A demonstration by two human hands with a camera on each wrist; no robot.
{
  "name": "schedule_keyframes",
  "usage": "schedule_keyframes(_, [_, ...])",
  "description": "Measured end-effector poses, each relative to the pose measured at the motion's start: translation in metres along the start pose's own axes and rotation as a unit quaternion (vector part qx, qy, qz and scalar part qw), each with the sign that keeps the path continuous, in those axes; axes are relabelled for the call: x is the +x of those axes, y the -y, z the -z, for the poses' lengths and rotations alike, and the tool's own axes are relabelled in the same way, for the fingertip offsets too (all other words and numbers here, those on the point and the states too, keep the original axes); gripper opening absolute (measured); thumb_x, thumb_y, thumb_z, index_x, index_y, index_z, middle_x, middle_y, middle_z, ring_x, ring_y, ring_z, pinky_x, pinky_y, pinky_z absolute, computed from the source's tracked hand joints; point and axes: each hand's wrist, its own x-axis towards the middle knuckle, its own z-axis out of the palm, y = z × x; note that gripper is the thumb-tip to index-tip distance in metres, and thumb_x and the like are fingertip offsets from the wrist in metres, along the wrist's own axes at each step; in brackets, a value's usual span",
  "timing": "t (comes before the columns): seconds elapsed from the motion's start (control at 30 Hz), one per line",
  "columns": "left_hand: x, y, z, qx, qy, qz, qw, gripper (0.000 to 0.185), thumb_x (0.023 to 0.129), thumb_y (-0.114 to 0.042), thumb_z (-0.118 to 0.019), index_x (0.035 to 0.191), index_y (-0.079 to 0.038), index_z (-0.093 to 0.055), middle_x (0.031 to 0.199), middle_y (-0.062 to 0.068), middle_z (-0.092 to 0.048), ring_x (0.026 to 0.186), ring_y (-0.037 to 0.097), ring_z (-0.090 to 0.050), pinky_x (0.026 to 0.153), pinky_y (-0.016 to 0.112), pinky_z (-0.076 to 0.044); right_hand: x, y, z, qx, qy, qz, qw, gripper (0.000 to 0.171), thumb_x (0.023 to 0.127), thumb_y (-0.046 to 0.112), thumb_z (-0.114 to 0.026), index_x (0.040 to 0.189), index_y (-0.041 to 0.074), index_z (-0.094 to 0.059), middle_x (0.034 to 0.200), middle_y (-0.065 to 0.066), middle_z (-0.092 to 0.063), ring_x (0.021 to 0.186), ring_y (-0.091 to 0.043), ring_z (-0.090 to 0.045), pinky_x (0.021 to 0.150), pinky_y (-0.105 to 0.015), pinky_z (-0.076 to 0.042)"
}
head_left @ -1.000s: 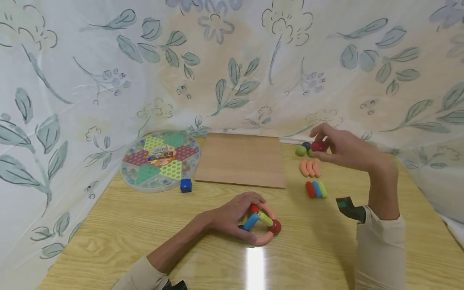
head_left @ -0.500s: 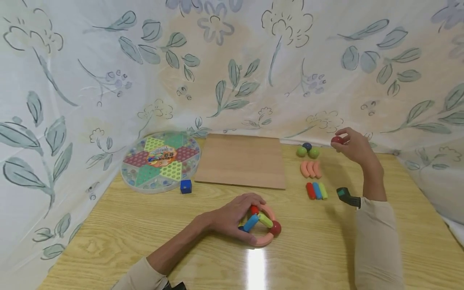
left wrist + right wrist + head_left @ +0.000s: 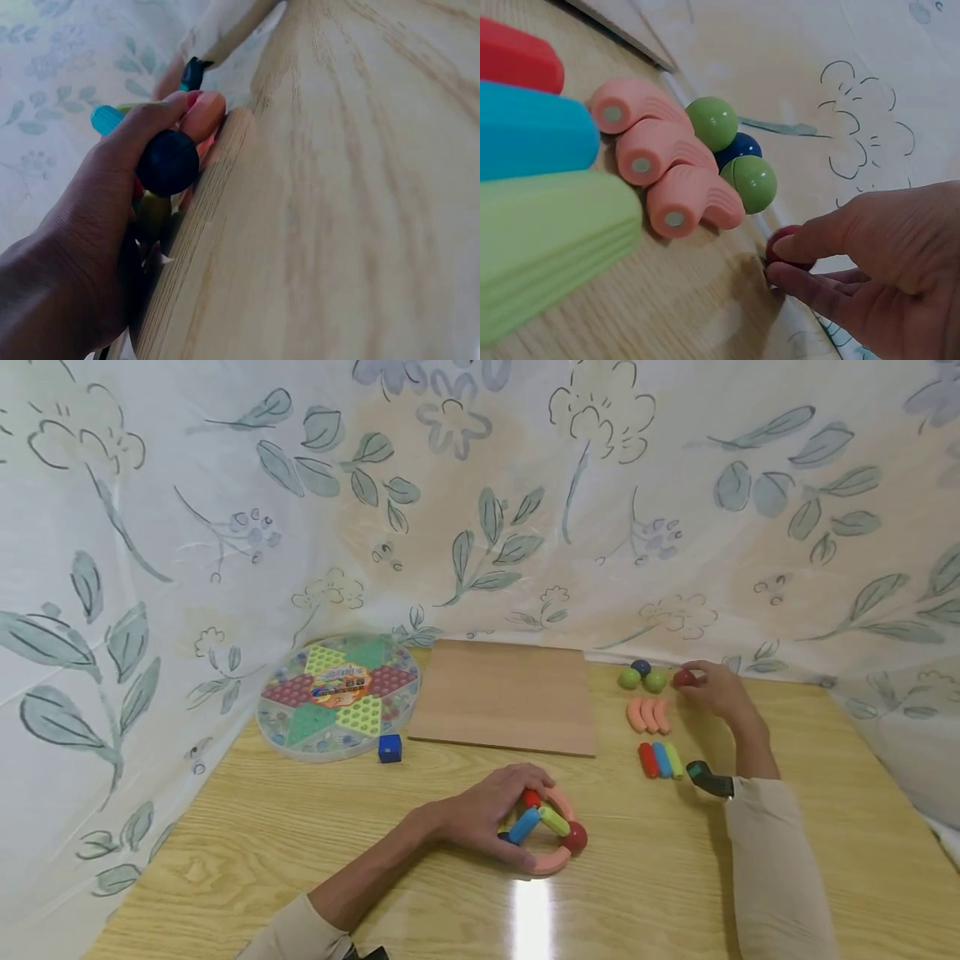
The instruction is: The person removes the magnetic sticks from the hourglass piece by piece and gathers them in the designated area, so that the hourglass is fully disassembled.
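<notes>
My left hand (image 3: 480, 814) curls around a small assembly (image 3: 551, 835) of pink curved pieces, a blue and a green stick and red balls on the table; in the left wrist view its fingers (image 3: 142, 135) wrap a dark ball (image 3: 168, 162). My right hand (image 3: 712, 689) pinches a red ball (image 3: 683, 677) low at the table's far edge, right of two green balls (image 3: 642, 679) and a dark blue ball (image 3: 640, 667). In the right wrist view the red ball (image 3: 789, 246) sits between thumb and fingers (image 3: 817, 236), touching the table by the curtain.
Three pink curved pieces (image 3: 648, 716) and red, blue and green sticks (image 3: 661, 760) lie near my right wrist. A wooden board (image 3: 504, 695), a round checkers board (image 3: 337, 697) and a blue cube (image 3: 389, 748) sit farther left. A floral curtain (image 3: 480, 502) encloses the table.
My right hand carried the red ball away from the ball cluster, up and to the right, then lowered it to the table beside the green balls. My left hand stayed on the assembly.
</notes>
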Motion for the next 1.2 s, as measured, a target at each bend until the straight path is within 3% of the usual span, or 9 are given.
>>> schedule_keyframes(0.23, [0.0008, -0.0001, -0.0016, 0.003, -0.007, -0.003, 1.0000, 0.081, 0.083, -0.050, -0.081, 0.147, -0.024, -0.038, 0.158, -0.002, -0.040, 0.150, 0.015, -0.035, 0.123, 0.041, -0.036, 0.0014, 0.0011, -0.0013, 0.024, 0.014, -0.015, 0.999, 0.061, 0.103, 0.014, -0.056, 0.154, -0.011, -0.034, 0.142, -0.047, -0.048, 0.130, -0.061, -0.050, 0.105, -0.069, -0.047])
schedule_keyframes(0.53, [0.0001, -0.0025, -0.0009, 0.001, 0.001, 0.000, 1.0000, 0.080, 0.085, -0.050, -0.081, 0.145, -0.023, -0.037, 0.159, -0.002, -0.039, 0.151, 0.016, -0.033, 0.124, 0.043, -0.034, 0.0001, -0.0017, -0.0008, 0.018, -0.001, 0.029, 0.999, 0.055, 0.102, 0.007, -0.056, 0.150, -0.014, -0.038, 0.131, -0.049, -0.054, 0.121, -0.063, -0.056, 0.100, -0.068, -0.050])
schedule_keyframes(0.77, [-0.0021, -0.0018, 0.0006, 0.005, 0.000, 0.001, 1.0000, 0.080, 0.085, -0.052, -0.079, 0.146, -0.024, -0.037, 0.159, -0.003, -0.039, 0.151, 0.016, -0.034, 0.124, 0.044, -0.035, -0.0012, 0.0008, -0.0035, 0.027, 0.018, 0.031, 0.999, 0.057, 0.103, 0.004, -0.054, 0.153, -0.014, -0.033, 0.138, -0.049, -0.049, 0.127, -0.064, -0.051, 0.104, -0.070, -0.047])
schedule_keyframes(1.2, [-0.0036, -0.0001, 0.0000, 0.009, 0.002, -0.012, 0.9999, 0.082, 0.086, -0.052, -0.077, 0.150, -0.022, -0.035, 0.159, -0.002, -0.041, 0.151, 0.015, -0.035, 0.125, 0.043, -0.034, -0.0063, 0.0053, -0.0088, 0.033, 0.005, 0.055, 0.998, 0.052, 0.101, 0.002, -0.056, 0.146, -0.018, -0.039, 0.136, -0.049, -0.051, 0.125, -0.066, -0.053, 0.102, -0.069, -0.049])
